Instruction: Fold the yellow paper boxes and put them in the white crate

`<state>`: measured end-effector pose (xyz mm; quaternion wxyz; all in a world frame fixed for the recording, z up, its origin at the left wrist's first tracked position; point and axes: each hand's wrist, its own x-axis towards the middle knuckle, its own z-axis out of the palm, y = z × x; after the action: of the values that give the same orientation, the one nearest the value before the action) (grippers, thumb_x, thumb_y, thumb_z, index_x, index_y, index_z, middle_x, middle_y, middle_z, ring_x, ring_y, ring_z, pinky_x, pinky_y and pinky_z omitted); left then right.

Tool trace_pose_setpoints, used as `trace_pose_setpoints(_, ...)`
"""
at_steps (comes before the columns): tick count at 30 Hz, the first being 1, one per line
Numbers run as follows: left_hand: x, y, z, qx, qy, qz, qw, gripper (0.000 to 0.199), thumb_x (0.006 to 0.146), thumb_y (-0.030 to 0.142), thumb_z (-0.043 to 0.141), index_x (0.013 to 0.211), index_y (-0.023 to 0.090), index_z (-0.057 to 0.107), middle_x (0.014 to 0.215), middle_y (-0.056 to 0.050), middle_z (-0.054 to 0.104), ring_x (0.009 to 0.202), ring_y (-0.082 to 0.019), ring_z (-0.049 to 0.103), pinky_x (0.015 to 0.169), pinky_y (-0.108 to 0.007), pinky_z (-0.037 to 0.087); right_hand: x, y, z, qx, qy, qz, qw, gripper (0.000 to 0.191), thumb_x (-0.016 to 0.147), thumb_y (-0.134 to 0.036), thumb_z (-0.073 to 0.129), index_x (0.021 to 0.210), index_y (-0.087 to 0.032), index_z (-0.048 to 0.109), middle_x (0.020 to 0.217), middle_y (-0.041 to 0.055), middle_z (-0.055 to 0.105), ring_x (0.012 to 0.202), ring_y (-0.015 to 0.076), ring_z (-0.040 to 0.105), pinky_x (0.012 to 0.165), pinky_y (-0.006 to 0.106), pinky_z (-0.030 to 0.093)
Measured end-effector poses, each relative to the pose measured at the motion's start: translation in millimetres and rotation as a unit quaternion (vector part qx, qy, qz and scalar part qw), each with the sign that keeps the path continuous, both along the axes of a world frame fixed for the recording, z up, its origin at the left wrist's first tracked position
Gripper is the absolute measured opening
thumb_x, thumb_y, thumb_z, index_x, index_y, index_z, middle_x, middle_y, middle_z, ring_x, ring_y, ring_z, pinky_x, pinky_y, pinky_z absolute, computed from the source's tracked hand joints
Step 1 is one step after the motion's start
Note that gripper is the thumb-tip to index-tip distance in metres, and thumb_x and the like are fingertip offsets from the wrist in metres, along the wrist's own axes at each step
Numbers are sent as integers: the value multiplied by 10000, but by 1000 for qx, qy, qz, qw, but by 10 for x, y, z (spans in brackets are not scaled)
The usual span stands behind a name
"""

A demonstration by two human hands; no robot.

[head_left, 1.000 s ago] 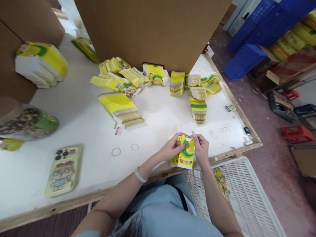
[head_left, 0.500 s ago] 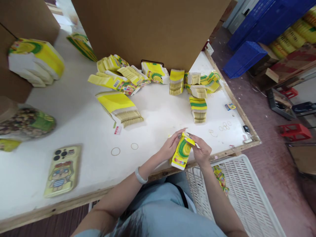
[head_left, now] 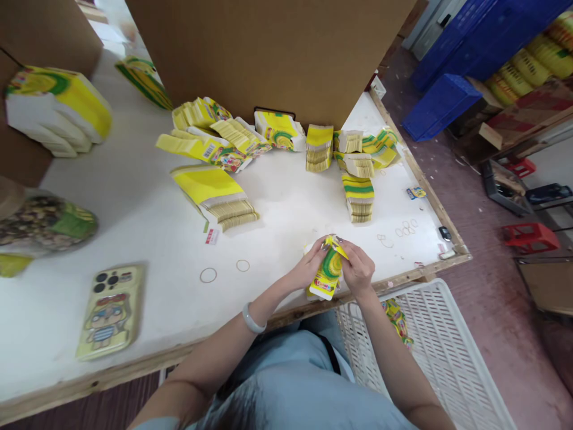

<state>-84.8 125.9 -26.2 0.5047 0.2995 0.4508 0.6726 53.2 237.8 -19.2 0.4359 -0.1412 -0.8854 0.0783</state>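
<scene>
Well left of the grip lies a yellow rectangular phone (head_left: 110,313). The bare left hand (head_left: 308,267) holds a slim yellow-and-green cardboard box (head_left: 326,276); the bare right hand (head_left: 358,267) pinches its top, some fingertips hidden. Below right, a white slotted plastic basket (head_left: 447,340) is cut off.

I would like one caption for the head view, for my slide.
Left hand and right hand hold a yellow-and-green printed cardboard box at a white, wood-edged table.
</scene>
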Motion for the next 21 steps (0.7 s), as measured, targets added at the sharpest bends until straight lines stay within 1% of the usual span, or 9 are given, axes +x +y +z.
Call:
trace_pose_setpoints(3, 8, 21, 8, -12, -34, -1, 999, 543, 974, 522, 593, 1431, 228, 582, 1457, -94, 633, 1303, -288, 614, 1102, -400, 511, 55, -31, -9, -26, -37, 40, 998, 380, 1012, -216, 578, 1381, -232, 668, 1283, 128, 762, 1139, 235, 759, 944, 363, 651)
trace_pose_setpoints(6, 2, 32, 19, 2, -58, -1, 998, 595, 976, 582, 568, 1467, 247, 538, 1505, -96, 591, 1264, -274, 638, 1073, -413, 530, 88, -74, -11, -73, -58, 74, 993, 426, 1010, -344, 605, 1411, -208, 649, 1428, 166, 673, 1265, 271, 698, 1004, 404, 631)
trace_pose_setpoints(8, -3, 31, 32, 18, -52, 4, 998, 596, 982, 603, 553, 1463, 252, 538, 1513, -102, 580, 1265, -261, 636, 1088, -418, 522, 70, -117, -6, -122, -47, 67, 989, 372, 1017, -357, 586, 1349, -228, 693, 1425, 148, 678, 1284, 265, 687, 1039, 417, 613)
trace_pose_setpoints(10, -11, 26, 47, 36, -31, 19, 999, 575, 984, 584, 570, 1445, 241, 557, 1514, -112, 577, 1316, -263, 604, 1138, -423, 486, 15, -163, 6, -208, -23, 31, 977, 314, 1012, -357, 591, 1272, -245, 728, 1395, 130, 699, 1286, 255, 682, 1046, 426, 607)
trace_pose_setpoints(12, -24, 19, 60, 48, -9, 32, 998, 543, 987, 549, 588, 1424, 228, 577, 1504, -119, 586, 1353, -274, 579, 1163, -423, 467, -57, -194, 28, -328, 4, 1, 945, 393, 990, -399, 622, 1347, -243, 669, 1408, 141, 685, 1262, 252, 691, 992, 418, 629)
trace_pose_setpoints(15, -44, 3, 67, 53, 10, 37, 998, 517, 1006, 532, 557, 1425, 230, 574, 1481, -107, 605, 1355, -281, 579, 1150, -424, 483, -137, -185, 84, -490, 9, 36, 871, 684, 930, -499, 678, 1519, -212, 480, 1336, 170, 720, 1120, 246, 750, 888, 381, 657)
trace_pose_setpoints(16, -49, -4, 66, 53, 17, 40, 998, 518, 1011, 527, 550, 1434, 229, 568, 1494, -105, 593, 1365, -282, 571, 1160, -423, 474, -148, -170, 108, -522, 0, 60, 851, 718, 908, -515, 696, 1514, -201, 474, 1282, 165, 745, 1075, 245, 762, 878, 378, 658)
trace_pose_setpoints(18, -53, -20, 66, 53, 35, 40, 997, 526, 1020, 515, 537, 1462, 230, 543, 1535, -106, 555, 1386, -282, 554, 1190, -431, 446, -149, -139, 163, -554, -19, 90, 828, 673, 867, -506, 732, 1429, -192, 537, 1188, 146, 778, 1019, 246, 771, 859, 373, 658)
trace_pose_setpoints(21, -52, -41, 71, 50, 49, 22, 997, 537, 1040, 513, 492, 1506, 245, 501, 1581, -108, 507, 1407, -275, 540, 1222, -448, 410, -133, -122, 237, -568, -27, 88, 818, 627, 840, -435, 749, 1388, -212, 540, 1123, 116, 784, 905, 223, 772, 763, 339, 656)
